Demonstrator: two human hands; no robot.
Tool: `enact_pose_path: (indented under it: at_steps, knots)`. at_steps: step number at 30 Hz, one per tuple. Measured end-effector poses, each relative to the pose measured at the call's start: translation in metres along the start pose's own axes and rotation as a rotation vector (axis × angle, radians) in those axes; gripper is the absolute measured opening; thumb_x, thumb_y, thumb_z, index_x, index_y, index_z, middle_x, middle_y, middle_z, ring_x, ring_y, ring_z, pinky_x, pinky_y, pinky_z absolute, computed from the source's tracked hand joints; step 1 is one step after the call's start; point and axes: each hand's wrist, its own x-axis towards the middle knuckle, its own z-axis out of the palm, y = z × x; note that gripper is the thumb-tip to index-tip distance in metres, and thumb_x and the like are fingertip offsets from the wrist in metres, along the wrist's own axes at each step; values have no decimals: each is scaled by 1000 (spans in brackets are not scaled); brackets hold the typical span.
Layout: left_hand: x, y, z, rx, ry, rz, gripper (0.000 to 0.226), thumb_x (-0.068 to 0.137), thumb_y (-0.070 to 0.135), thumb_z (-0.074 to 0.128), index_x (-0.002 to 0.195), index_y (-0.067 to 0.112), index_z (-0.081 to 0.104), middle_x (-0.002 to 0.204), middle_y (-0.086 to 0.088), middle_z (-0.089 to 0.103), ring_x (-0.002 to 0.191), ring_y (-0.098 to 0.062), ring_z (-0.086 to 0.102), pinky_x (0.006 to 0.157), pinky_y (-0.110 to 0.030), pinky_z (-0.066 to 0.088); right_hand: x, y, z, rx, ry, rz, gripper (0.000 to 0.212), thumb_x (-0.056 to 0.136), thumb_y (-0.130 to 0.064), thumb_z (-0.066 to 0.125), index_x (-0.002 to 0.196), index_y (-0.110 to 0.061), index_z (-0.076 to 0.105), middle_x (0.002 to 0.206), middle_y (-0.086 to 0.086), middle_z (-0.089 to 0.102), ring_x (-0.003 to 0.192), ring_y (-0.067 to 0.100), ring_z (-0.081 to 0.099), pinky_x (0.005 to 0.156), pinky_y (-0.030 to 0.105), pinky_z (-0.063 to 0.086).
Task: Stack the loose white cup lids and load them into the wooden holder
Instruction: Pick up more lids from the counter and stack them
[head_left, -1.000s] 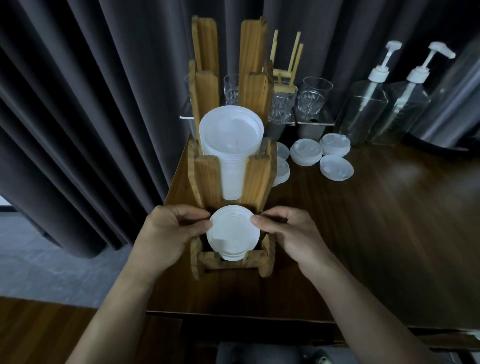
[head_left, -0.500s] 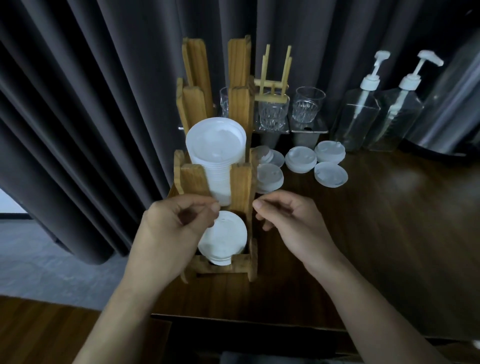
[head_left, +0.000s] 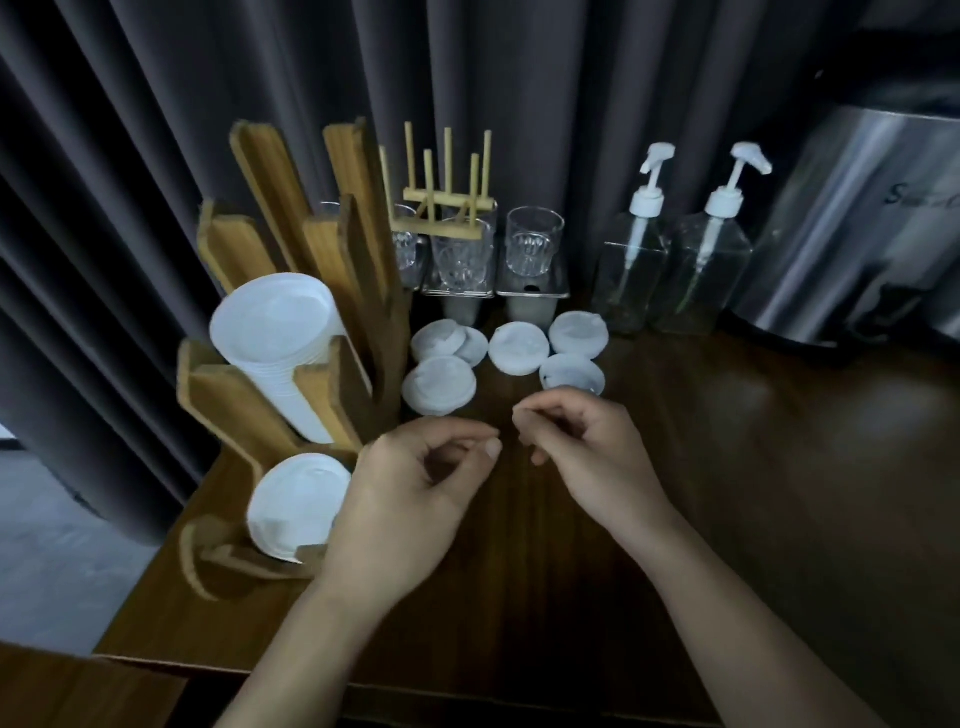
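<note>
Just right of the wooden holder (head_left: 244, 395), level with its middle slots: loose lids (head_left: 439, 384) clustered flat on the table (head_left: 779, 467). I count six. The two nearest the holder's back posts overlap, and the rest touch or sit just beside each other. The holder's lowest front slot has a lid stack (head_left: 296, 506) seated on edge, face tilted up toward the camera. The next slot up holds a cup stack (head_left: 275, 322), leaning back. Left hand (head_left: 405, 499) is just right of that front slot and covers the lid stack's right edge; can't tell if it touches the holder. Its fingers are loosely curled, thumb tip near index tip, nothing in them. Right hand (head_left: 587, 452) is further right of the holder, just in front of the nearest loose lid, fingers loosely curled inward, holding nothing. The two hands' fingertips are close but apart. Right of the holder's tall back posts, behind the loose lids, are glasses (head_left: 535, 247) on metal trays (head_left: 530, 291), with a bamboo rack (head_left: 447, 200) above them. Further right of the holder are two clear pump bottles (head_left: 631, 270), then a steel urn (head_left: 857, 228). A dark curtain (head_left: 156, 156) hangs behind the holder. The frame is motion-blurred, so lid detail isn't readable.
</note>
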Motion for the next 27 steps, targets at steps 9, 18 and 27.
enact_pose_path:
  at_steps: [9,18,27]
  knots:
    - [57,-46,84,46,122,-154,13,97,30,72,108,30,80,100,23,76,98,13,65,81,-5,47,48,63,-59,-123,-48,27,5,94,-30,75,97,-29,78,92,-15,77,91,2,72,85,27,58]
    - [97,-75,135,92,197,-285,28,98,32,70,125,26,72,107,17,74,100,20,59,77,5,41,109,114,-89,-434,-44,-95,34,87,-36,82,118,-26,71,130,-11,51,130,11,49,108,31,46]
    - [123,-92,159,239,312,-225,36,97,24,72,133,27,65,134,13,55,103,5,67,88,-5,48,151,143,-84,-468,-33,-164,82,59,-54,95,122,-26,52,129,-5,51,125,17,44,99,38,46]
